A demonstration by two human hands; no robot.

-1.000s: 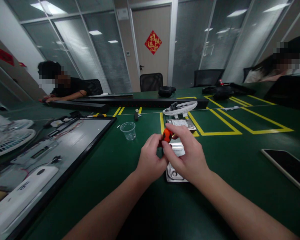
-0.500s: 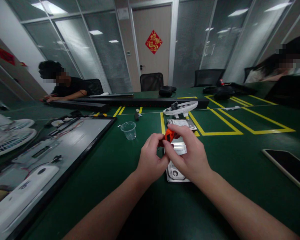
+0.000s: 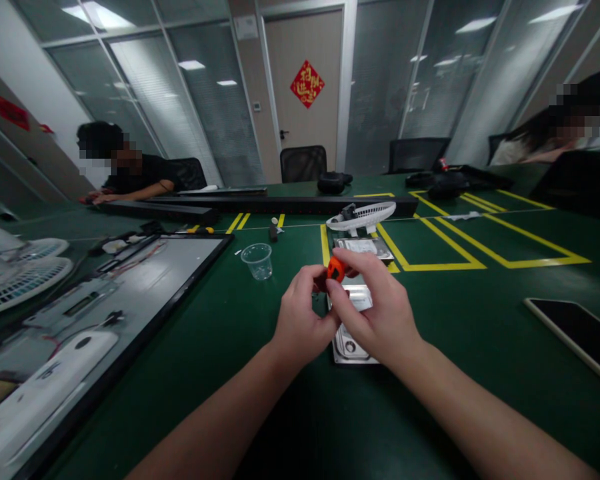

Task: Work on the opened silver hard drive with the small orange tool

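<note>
My right hand (image 3: 380, 300) pinches an orange-and-black tool handle (image 3: 336, 269), much like a screwdriver's, between thumb and fingers. Any shaft or tip is hidden. My left hand (image 3: 300, 310) is closed with its fingertips right at the lower left of that handle; what they grip is hidden. Both hands are above a silver hard drive (image 3: 351, 348) lying on the green table, and they cover much of it. Just behind, a second hard drive (image 3: 364, 248) lies near a white fan grille (image 3: 363, 217).
Left of my hands stands a clear plastic cup (image 3: 258, 262). A large open display panel (image 3: 180, 267) with a white casing (image 3: 50, 380) on it fills the left side. At the right lies a phone (image 3: 580, 333). Two people sit across the table, one at each side.
The orange-and-black handle has turned a little and shifted slightly left between my fingers. Both hands stay nearly in place over the hard drive.
</note>
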